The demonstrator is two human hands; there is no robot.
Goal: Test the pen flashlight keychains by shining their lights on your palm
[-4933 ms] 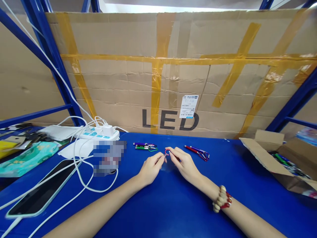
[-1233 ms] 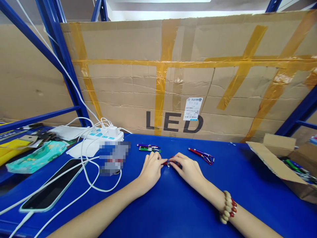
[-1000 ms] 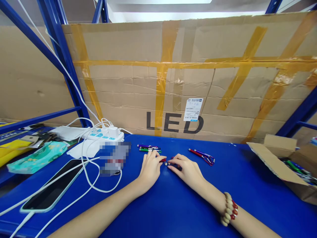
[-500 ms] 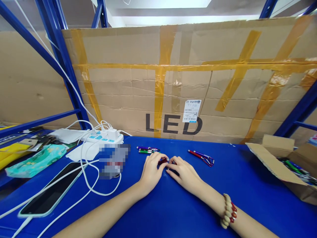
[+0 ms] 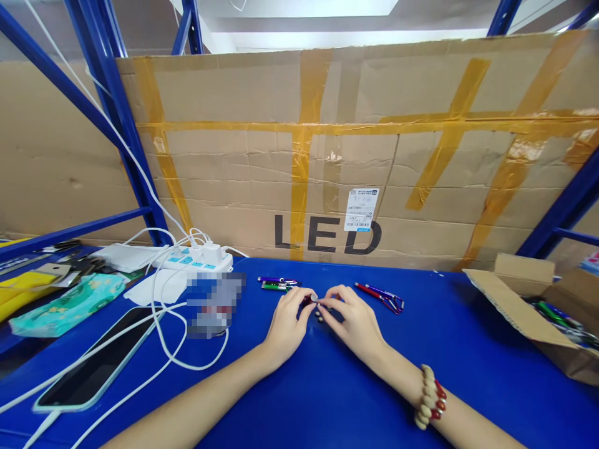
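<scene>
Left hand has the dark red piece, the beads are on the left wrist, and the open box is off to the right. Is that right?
Not quite: the head view shows the beads on the right wrist, not the left. The rest holds: the left hand has the dark red piece, and the open box is off to the right.

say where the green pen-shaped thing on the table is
In the head view, the green pen-shaped thing lies left of centre on the blue table, just in front of a purple one and beyond the left hand.
</scene>
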